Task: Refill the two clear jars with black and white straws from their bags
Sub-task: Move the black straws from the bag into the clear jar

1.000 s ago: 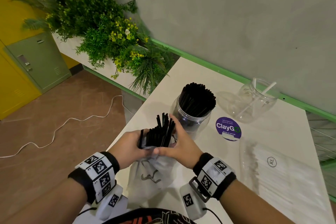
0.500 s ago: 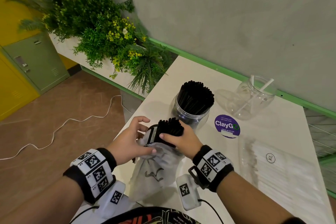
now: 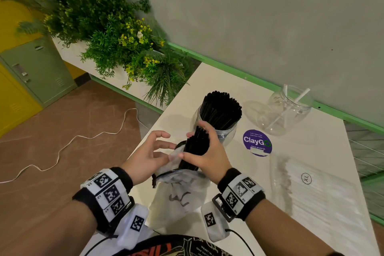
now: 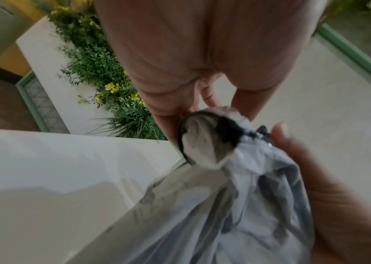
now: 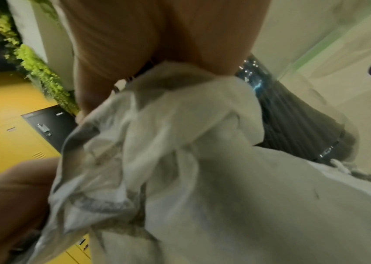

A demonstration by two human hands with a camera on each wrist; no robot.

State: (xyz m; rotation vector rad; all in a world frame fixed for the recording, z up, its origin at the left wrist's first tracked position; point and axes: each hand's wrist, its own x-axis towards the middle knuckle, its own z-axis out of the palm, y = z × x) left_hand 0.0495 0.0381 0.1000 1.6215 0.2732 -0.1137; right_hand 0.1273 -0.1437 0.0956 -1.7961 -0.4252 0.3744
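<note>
My right hand (image 3: 204, 147) grips a bundle of black straws (image 3: 195, 149) that stands out of the mouth of a translucent bag (image 3: 178, 191) at the table's near edge. The fingers of my left hand (image 3: 164, 147) are spread and nearly straight, with their tips against the bag's rim. Just behind the bundle stands a clear jar (image 3: 218, 114) packed with black straws. Further right, a second clear jar (image 3: 284, 110) holds two white straws. A flat clear bag of white straws (image 3: 324, 193) lies at the right. The wrist views show the crumpled bag (image 4: 247, 196) (image 5: 202, 160) close up.
A purple round sticker (image 3: 257, 142) lies on the white table (image 3: 207, 81) between the jars. A planter of green plants (image 3: 116, 33) stands off the table's left corner. Beyond the left edge, the floor carries a white cable (image 3: 62, 147). A grey wall runs behind the table.
My right hand moved from the straw tops to the side of the bundle and raised it partly out of the bag. My left hand loosened and its fingers spread.
</note>
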